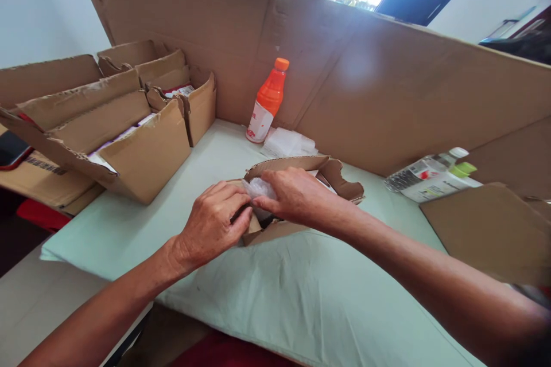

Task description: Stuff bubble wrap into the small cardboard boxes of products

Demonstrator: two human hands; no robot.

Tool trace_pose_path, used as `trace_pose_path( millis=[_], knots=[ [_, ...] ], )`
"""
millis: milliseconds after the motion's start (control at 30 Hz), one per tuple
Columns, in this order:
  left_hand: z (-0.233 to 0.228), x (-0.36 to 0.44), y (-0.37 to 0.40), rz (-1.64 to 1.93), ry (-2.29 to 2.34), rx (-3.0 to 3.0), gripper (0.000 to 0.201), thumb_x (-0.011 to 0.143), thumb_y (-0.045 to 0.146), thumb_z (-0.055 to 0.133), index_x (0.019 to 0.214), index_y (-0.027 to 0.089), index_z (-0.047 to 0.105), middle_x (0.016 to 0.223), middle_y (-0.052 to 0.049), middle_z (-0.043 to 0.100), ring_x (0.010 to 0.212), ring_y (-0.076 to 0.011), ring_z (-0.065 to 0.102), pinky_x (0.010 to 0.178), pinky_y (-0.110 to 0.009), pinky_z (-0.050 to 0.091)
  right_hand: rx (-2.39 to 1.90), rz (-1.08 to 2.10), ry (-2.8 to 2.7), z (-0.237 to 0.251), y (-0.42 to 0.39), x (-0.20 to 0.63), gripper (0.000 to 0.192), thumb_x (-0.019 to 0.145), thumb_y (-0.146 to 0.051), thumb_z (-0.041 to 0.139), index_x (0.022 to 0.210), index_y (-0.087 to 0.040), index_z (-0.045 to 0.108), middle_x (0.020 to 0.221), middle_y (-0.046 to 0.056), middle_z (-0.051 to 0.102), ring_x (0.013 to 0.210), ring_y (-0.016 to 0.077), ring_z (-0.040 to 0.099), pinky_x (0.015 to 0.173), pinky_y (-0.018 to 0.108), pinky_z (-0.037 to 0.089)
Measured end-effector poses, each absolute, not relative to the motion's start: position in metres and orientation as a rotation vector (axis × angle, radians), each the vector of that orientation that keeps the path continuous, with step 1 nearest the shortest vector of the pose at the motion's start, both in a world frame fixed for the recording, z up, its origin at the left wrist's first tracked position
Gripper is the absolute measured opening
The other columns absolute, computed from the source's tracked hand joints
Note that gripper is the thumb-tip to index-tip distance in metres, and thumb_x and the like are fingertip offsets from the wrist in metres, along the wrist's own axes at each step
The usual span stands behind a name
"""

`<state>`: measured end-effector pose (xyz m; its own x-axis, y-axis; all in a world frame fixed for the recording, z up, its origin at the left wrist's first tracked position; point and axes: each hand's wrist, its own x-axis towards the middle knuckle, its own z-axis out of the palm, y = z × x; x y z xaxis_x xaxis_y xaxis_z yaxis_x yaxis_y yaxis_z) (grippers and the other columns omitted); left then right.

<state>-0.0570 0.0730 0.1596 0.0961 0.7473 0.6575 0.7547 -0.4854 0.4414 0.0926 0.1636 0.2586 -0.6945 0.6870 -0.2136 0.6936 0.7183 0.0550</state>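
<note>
A small open cardboard box lies on the pale green cloth in front of me. My left hand is closed over its left end, fingers on the cardboard wall and thumb toward the inside. Crumpled clear plastic wrap sits at the mouth of the box, and my right hand pinches it from the right. Behind my right wrist, a white item shows partly inside the box. The rest of the contents is hidden by my hands.
An orange bottle stands behind the box, beside folded clear plastic sheets. Divided cardboard bins holding packets are at left. A clear bottle leans at right near a cardboard flap. A tall cardboard wall closes off the back.
</note>
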Motion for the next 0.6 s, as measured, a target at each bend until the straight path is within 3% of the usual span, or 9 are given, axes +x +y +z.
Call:
trace_pose_path(
  millis=[133,233,433,600],
  knots=[
    [0.159,-0.058,0.071,-1.376,-1.603,-2.318,0.014,0.091,0.011,0.058,0.095,0.018,0.069,0.1,-0.008,0.076,0.098,-0.0233,0.069,0.089,-0.042,0.056,1.017,-0.071,2.854,0.264,0.169,0.103,0.048,0.087,-0.056,0.063,0.12,-0.022,0.069,0.095,0.007,0.075,0.083,0.0236,0.068,0.063,0.027,0.036],
    [0.16,-0.058,0.07,-1.41,-1.602,-2.298,0.015,0.09,0.01,0.057,0.097,0.017,0.068,0.1,-0.009,0.075,0.099,-0.0236,0.068,0.089,-0.042,0.056,1.062,-0.119,2.878,0.269,0.172,0.108,0.041,0.087,-0.048,0.065,0.123,-0.028,0.069,0.096,0.002,0.075,0.081,0.0192,0.066,0.064,0.025,0.036],
    [0.162,-0.055,0.07,-1.416,-1.631,-2.302,0.015,0.091,0.01,0.056,0.097,0.016,0.068,0.102,-0.009,0.074,0.099,-0.0243,0.067,0.089,-0.044,0.055,1.164,-0.16,2.701,0.259,0.171,0.094,0.017,0.087,-0.033,0.064,0.084,-0.019,0.074,0.08,0.004,0.073,0.072,0.0177,0.063,0.057,0.027,0.03],
    [0.161,-0.054,0.069,-1.399,-1.626,-2.301,0.017,0.091,0.01,0.056,0.099,0.017,0.068,0.1,-0.009,0.075,0.099,-0.0248,0.068,0.089,-0.044,0.055,1.089,-0.047,2.703,0.257,0.168,0.091,0.021,0.088,-0.037,0.064,0.09,-0.02,0.076,0.082,0.006,0.075,0.076,0.0221,0.067,0.059,0.027,0.034]
  ],
)
